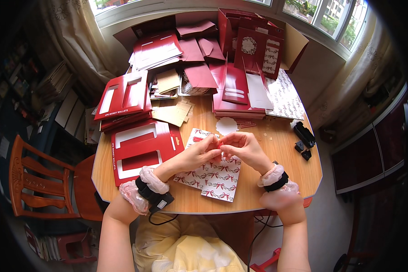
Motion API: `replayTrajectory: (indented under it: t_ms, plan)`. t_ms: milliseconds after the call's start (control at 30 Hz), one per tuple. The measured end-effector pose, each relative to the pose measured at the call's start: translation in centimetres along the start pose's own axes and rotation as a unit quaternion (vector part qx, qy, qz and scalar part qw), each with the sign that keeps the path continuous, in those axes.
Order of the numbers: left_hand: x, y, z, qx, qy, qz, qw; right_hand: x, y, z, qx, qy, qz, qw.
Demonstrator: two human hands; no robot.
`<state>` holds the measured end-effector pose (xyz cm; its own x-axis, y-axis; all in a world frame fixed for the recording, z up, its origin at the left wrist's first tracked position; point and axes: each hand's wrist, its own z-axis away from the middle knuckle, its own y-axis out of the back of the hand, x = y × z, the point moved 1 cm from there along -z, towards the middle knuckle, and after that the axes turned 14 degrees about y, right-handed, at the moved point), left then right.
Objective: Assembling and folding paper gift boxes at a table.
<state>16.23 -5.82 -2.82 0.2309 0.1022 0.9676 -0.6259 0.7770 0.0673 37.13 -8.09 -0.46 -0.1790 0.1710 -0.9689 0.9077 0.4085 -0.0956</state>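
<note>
My left hand and my right hand meet over the middle of the table, fingertips pinched together. A small red piece shows between them; its exact kind is hidden by the fingers. Beneath the hands lies a white folded paper wallet printed with red bows and green sprigs. A small red label sits on its upper left part. Just beyond the hands are a white scalloped paper tag and several thin red strips.
Flat red cardboard sleeves with cut-out windows are stacked at the left. Tan envelopes lie beside them. More red card and upright red boxes fill the back. Black small parts rest at the right edge. A wooden chair stands left.
</note>
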Motion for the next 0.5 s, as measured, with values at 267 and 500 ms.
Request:
replayTrajectory:
  t_ms: [267,500]
  plan:
    - [0.25,-0.06,0.15,0.002,0.013,0.01,1.0,0.36,0.15,0.05,0.018,0.007,0.008,1.0]
    - [0.49,-0.06,0.27,0.007,0.027,0.011,1.0,0.43,0.19,0.13,0.022,0.012,0.007,1.0]
